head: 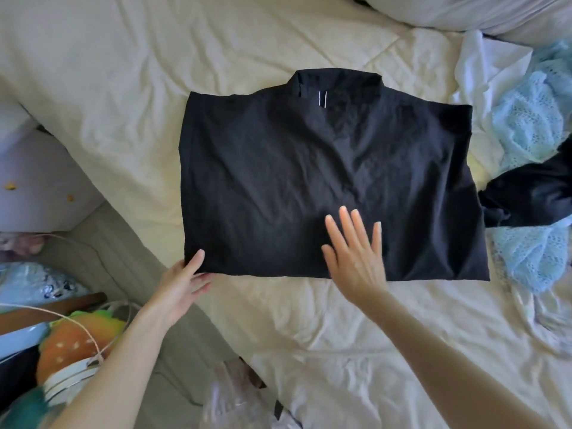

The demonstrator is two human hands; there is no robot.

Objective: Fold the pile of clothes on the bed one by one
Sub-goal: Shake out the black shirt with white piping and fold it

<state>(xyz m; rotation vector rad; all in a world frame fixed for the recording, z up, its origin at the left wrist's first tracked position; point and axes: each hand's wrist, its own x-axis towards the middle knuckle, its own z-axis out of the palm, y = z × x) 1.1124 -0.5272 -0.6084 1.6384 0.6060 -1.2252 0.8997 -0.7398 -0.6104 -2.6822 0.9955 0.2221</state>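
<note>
A black collared garment (pixel 294 168) lies spread flat in a rough rectangle on the cream bed sheet (pixel 123 88), collar pointing away from me. My left hand (pixel 182 283) pinches its near-left corner, thumb on top and fingers tucked under the hem. My right hand (pixel 356 252) rests flat on the fabric near the lower middle, fingers spread and holding nothing. At the right edge of the bed lies a pile with a light blue knitted piece (pixel 526 125), a white piece (pixel 486 63) and a dark garment (pixel 532 193).
The bed's left edge drops to a grey mattress side (pixel 102 252). A white bedside cabinet (pixel 37 181) stands beyond it. An orange plush toy (pixel 71 342), cords and bags crowd the floor at lower left. A pillow (pixel 464 10) lies at the top right.
</note>
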